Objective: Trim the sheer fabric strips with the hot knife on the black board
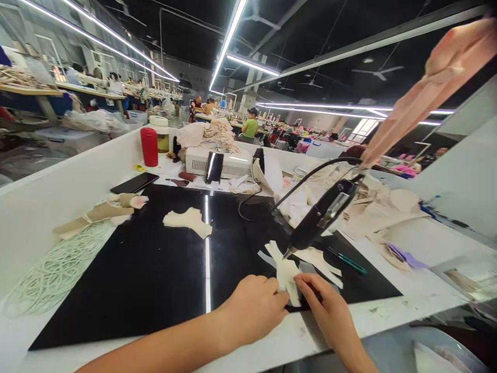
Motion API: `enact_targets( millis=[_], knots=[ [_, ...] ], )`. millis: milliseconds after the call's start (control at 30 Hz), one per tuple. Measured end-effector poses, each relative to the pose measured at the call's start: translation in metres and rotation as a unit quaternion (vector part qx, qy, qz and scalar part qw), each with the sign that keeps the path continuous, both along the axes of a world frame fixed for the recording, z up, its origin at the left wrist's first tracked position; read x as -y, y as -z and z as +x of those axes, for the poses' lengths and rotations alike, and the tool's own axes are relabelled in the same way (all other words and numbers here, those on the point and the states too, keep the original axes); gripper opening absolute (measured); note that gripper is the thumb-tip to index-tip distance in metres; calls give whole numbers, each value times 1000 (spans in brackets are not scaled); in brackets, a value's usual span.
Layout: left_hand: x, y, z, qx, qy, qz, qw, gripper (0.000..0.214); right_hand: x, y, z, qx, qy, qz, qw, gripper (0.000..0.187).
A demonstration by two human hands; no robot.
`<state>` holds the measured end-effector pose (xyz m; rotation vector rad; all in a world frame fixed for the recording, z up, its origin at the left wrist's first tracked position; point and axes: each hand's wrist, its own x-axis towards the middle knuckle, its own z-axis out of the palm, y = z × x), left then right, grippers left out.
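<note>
A cream fabric piece (pixel 287 272) with narrow arms lies at the right of a glossy black board (pixel 163 269). My left hand (pixel 254 305) is closed at its left edge, fingers curled in, fingertips partly hidden. From the other side, my right hand (pixel 328 308) pinches the piece's edge between thumb and forefinger. Just above the fabric hangs a black corded hand tool (pixel 316 217), its pointed metal tip at the upper part of the piece. More cream pieces (pixel 320 263) lie right of it, beside a teal pen-like tool (pixel 351 262). Another cream piece (pixel 188 221) lies farther left.
Pink cloth (pixel 419 98) suspends the tool from above. A pale green cord heap (pixel 58 269) and a dark phone (pixel 135 182) lie left. Behind are a red bottle (pixel 149 147), a white vented box (pixel 194 161) and fabric scraps (pixel 373 197). Low white walls edge the table; people work beyond.
</note>
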<state>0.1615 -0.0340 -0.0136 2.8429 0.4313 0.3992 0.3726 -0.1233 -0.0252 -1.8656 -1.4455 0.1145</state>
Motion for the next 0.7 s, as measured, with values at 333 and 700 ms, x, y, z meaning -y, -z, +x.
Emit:
enact_targets(
  millis=[333,700],
  knots=[
    [4,-7,-4,-28,-32,34,999,48,-1,-16,-10,-75,22,-9,997,43],
    [4,-9,-4,-38,-28,13,999,46,18,-36,-17,-114,7,55,992,49]
  ],
)
